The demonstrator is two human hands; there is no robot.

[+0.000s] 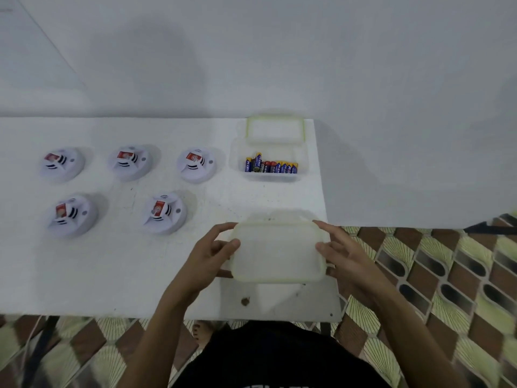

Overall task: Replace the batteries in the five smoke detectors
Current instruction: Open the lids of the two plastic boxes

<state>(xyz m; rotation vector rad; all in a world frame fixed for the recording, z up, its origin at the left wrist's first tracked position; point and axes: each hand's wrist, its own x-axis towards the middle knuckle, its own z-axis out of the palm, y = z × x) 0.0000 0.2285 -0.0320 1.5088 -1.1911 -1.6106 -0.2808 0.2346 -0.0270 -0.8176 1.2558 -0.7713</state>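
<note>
Several white round smoke detectors with red labels lie on the white table (117, 275): three in a far row (62, 163) (130, 161) (196, 164) and two nearer (72, 215) (165, 213). At the far right an open clear box (237, 152) holds several blue and red batteries (270, 166), its lid (275, 130) lying behind it. Near the front edge, a translucent lid (277, 252) sits over a second clear box. My left hand (208, 254) grips the lid's left end, and my right hand (340, 254) grips its right end.
The table's right edge runs just past the boxes, and its front edge is close to my body. A patterned tile floor (436, 278) lies to the right and below. A white wall stands behind the table. A small dark spot (245, 301) marks the tabletop.
</note>
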